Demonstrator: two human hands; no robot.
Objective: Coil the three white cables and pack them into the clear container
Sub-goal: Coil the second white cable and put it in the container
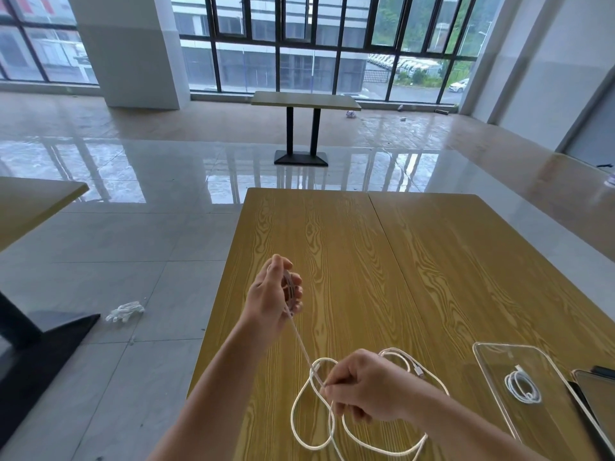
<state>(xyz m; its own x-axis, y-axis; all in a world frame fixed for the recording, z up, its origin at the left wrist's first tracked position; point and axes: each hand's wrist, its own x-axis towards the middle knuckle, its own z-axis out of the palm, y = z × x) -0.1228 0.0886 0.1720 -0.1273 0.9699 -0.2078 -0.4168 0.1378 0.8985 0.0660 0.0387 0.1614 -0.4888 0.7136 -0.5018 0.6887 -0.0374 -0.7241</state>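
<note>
Cable (301,344) two is mid-coil: my left hand (271,291) grips the loops, my right hand (362,387) pinches the strand. Next, feed slack from the bench's (332,234) near edge.

Bare hall with tables, tiled floor and tall windows.
A wood-grain table (416,261) fills the foreground; a dark flat thing (599,394) lies at its right edge. A second table (305,100) on black legs stands by the windows (316,41), and a third (30,204) juts in at left. A crumpled white glove (125,311) lies on the glossy floor (133,234). A white pillar (129,48) rises at left.
</note>
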